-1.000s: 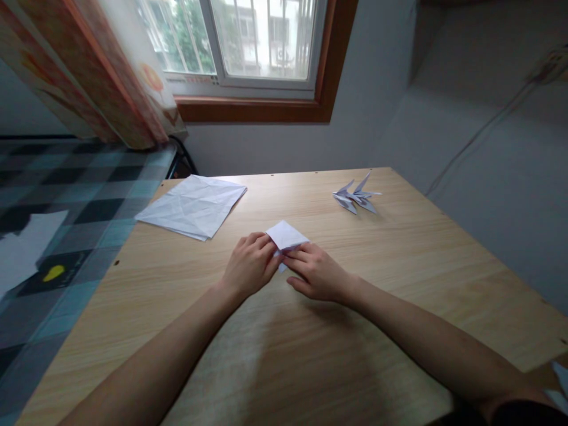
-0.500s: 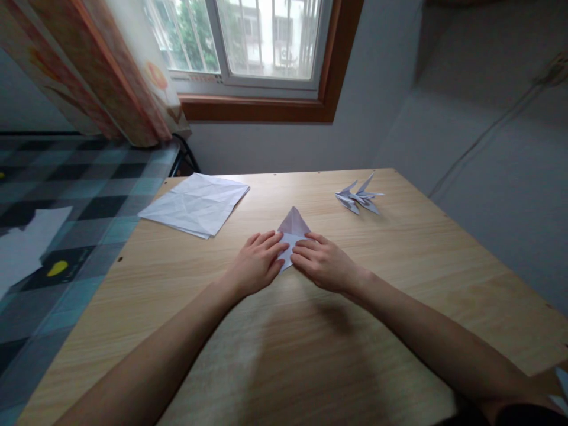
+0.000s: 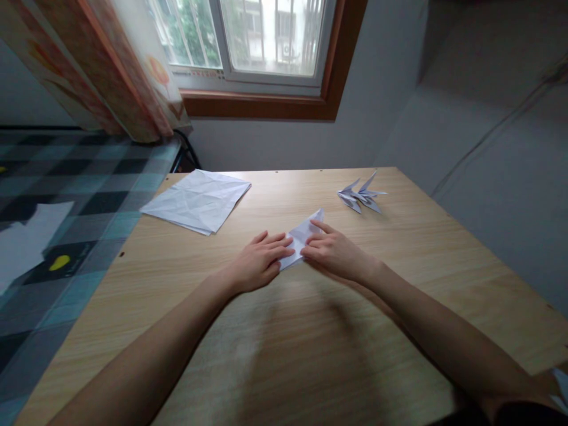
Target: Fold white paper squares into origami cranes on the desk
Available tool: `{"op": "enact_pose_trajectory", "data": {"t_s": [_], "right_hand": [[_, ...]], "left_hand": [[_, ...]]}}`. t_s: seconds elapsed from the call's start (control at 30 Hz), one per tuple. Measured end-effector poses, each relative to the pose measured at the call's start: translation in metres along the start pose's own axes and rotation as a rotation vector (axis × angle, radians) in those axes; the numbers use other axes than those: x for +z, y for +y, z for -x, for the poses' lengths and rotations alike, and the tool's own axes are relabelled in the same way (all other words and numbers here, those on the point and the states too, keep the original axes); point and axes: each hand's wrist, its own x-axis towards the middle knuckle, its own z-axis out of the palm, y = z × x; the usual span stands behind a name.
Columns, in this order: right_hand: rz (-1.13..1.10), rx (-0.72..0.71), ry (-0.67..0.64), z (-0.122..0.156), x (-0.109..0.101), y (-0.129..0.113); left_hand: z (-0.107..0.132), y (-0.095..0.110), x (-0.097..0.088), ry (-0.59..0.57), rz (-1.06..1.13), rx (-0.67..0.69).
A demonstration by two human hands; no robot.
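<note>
On the tabletop in front of me lies a small sheet of folded white paper (image 3: 300,236), its pointed end aimed up and to the right. My left hand (image 3: 261,258) rests on the paper's left part, fingers stretched out and lying flat. At the right edge, my right hand (image 3: 332,249) grips the paper with its fingers bent and the index finger reaching over the upper part. Its thumb is hidden under the hand. Folded paper cranes (image 3: 361,194), apparently two close together, sit farther back on the right.
Creased white square sheets (image 3: 199,201) lie stacked at the back left of the wooden table (image 3: 284,343). Beside the table on the left, a checked cloth (image 3: 102,207) carries more white paper (image 3: 33,242). A window (image 3: 266,41) and an orange curtain (image 3: 119,71) are beyond.
The folded paper has turned clockwise, so its tip points to the upper right instead of straight away. My right hand has moved slightly right with it; my left hand stays about where it was.
</note>
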Motion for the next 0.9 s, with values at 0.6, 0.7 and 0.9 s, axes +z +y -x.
{"op": "enact_pose_trajectory", "data": {"t_s": [0.6,0.7,0.9], "right_hand": [[-0.282,0.153,-0.147,-0.006,0.043,-0.002],[-0.289,0.165,-0.178,-0.007,0.043,-0.001],[-0.278,0.182,-0.225,-0.006,0.041,0.007]], "left_hand": [[-0.001,0.000,0.004,0.101,-0.094,0.142],[0.000,-0.001,0.005,0.124,-0.136,0.193],[0.006,0.003,0.003,0.109,-0.180,0.227]]}}
